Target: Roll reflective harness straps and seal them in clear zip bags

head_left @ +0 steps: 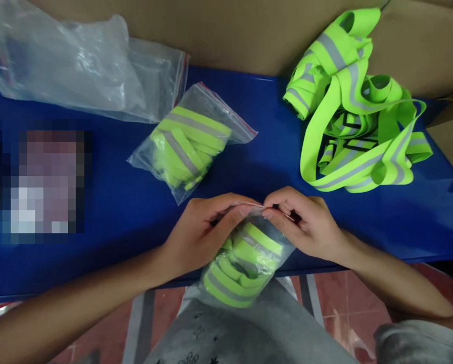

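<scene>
Between my two hands hangs a clear zip bag (287, 247) by its top edge, over the table's front edge and my lap. Inside it lies a rolled neon-yellow reflective strap (230, 288) with a grey stripe. My left hand (207, 227) pinches the bag's red-lined seal between thumb and fingers. At the seal's right end, my right hand (302, 220) pinches it too, the thumb and forefinger close to the left hand's fingertips. Another zip bag (232, 108) with a folded neon strap (186, 146) in it lies flat just beyond my hands.
Loose neon reflective straps (363, 121) with black buckles lie heaped at the back right. Clear plastic bags (93, 65) are spread at the back left of the blue table (264, 151). Brown cardboard (226, 35) stands along the back. A blurred-out item (48, 182) sits at left.
</scene>
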Available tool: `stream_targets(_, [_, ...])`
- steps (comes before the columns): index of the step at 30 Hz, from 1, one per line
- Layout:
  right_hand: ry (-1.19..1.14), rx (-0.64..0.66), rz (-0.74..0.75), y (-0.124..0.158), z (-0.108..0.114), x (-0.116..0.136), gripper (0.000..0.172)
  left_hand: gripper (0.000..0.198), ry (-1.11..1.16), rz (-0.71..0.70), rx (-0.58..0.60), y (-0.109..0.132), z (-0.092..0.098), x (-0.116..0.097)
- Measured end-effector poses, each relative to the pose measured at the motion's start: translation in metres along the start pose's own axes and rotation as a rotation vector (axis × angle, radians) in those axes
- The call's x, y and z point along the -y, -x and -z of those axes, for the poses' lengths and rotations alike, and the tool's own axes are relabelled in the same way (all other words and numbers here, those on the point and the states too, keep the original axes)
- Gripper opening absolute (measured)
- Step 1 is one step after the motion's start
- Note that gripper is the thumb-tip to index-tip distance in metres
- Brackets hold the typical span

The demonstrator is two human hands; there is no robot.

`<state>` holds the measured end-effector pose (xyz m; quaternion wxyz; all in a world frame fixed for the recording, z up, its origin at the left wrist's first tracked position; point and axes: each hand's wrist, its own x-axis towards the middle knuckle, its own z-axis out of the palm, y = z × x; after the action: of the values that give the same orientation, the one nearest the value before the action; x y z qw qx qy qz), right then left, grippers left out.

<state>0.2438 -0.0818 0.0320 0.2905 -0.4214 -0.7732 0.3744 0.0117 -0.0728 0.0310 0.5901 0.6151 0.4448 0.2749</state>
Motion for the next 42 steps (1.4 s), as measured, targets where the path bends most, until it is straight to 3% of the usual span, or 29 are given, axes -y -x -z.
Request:
stream_targets(5, [0.068, 0.001, 0.079, -0.004, 0.003, -0.002, 0.019, 0.026, -0.063, -0.065, -0.028, -0.002, 0.003, -0.002])
stream_targets(10, [0.066, -0.056, 0.135, -0.001, 0.003, 0.0, 0.02, 0.03, -0.02, -0.088, 0.046, -0.001, 0.005, 0.003])
stream_targets(12, [0.041, -0.152, 0.08, 0.001, 0.004, -0.001, 0.019, 0.046, 0.061, -0.045, 0.106, 0.001, 0.007, 0.004])
stream_targets(15, [-0.02, -0.383, -0.052, 0.002, 0.009, -0.005, 0.025, 0.092, 0.158, 0.032, 0.219, 0.003, 0.01, 0.003])
stream_targets(17, [-0.063, -0.53, -0.12, 0.001, 0.013, -0.008, 0.031, 0.097, 0.167, 0.024, 0.242, 0.006, 0.01, 0.0])
stream_targets(20, [-0.211, -0.615, -0.21, -0.005, 0.018, -0.014, 0.038, 0.083, 0.161, -0.066, 0.18, 0.007, 0.015, -0.008])
stream_targets(24, [-0.591, -0.608, -0.32, -0.015, 0.02, -0.023, 0.047, 0.073, 0.11, -0.184, -0.053, -0.006, 0.034, -0.035])
stream_targets(27, [-0.61, -0.549, -0.322, -0.019, 0.017, -0.025, 0.051, 0.072, 0.086, -0.181, -0.199, -0.034, 0.06, -0.061])
stream_targets(29, [-0.564, -0.489, -0.308, -0.018, 0.013, -0.024, 0.052, 0.068, 0.031, -0.182, -0.231, -0.06, 0.078, -0.07])
stream_targets(31, [-0.529, -0.43, -0.282, -0.015, 0.008, -0.023, 0.051, 0.062, -0.089, -0.113, -0.152, -0.089, 0.094, -0.068])
stream_targets(35, [-0.46, -0.318, -0.225, -0.009, 0.0, -0.021, 0.05, 0.07, -0.353, -0.095, -0.278, -0.13, 0.11, -0.048])
stream_targets(38, [-0.402, -0.269, -0.188, -0.007, 0.0, -0.022, 0.05, 0.061, -0.497, -0.102, -0.265, -0.14, 0.105, -0.039])
stream_targets(42, [-0.301, -0.249, -0.132, -0.005, 0.003, -0.019, 0.048, 0.051, -0.713, -0.148, -0.318, -0.134, 0.102, -0.041])
